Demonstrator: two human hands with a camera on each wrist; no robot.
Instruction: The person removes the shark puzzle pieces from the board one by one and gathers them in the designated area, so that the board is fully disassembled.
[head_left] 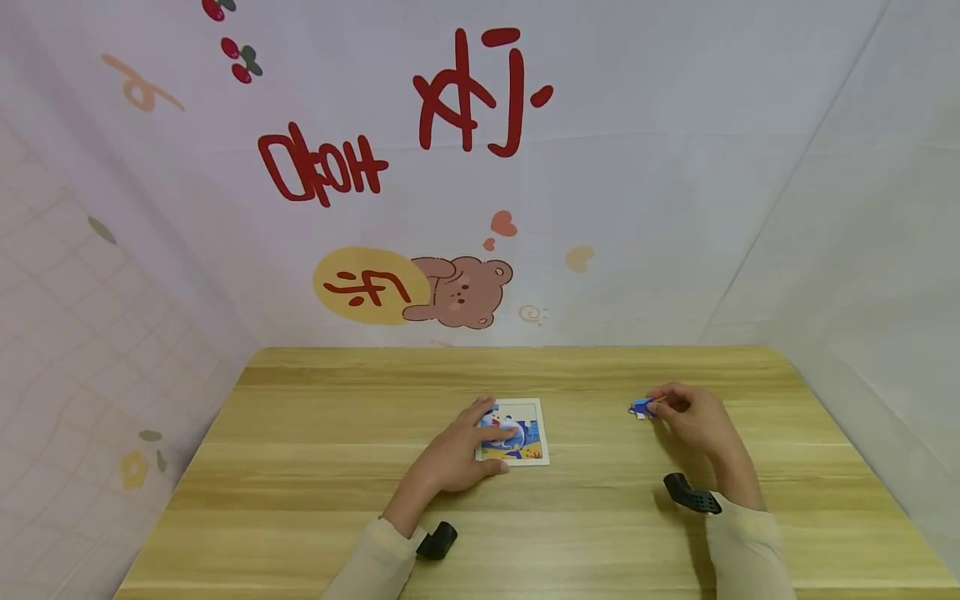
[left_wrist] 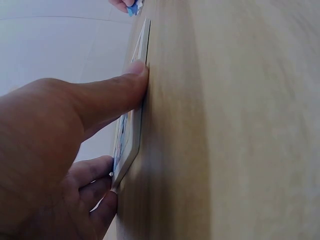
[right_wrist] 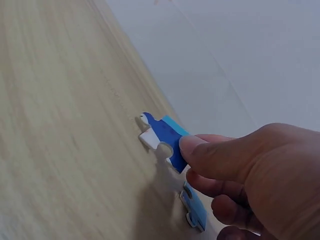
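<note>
A square jigsaw board with a white border and a colourful cartoon picture lies flat on the table. My left hand holds it by its left side: the thumb is against the near edge, several fingertips meet the left edge, and one finger lies across the picture. Off to the right, my right hand pinches a blue and white jigsaw piece between thumb and forefinger, close over the table. Beneath those fingers in the right wrist view is a second, light-blue piece; the hand covers it in the head view.
The wooden table runs back to a white cloth wall printed with a bear, hearts and red characters. More cloth stands along both sides. Each wrist wears a black camera, close to the tabletop.
</note>
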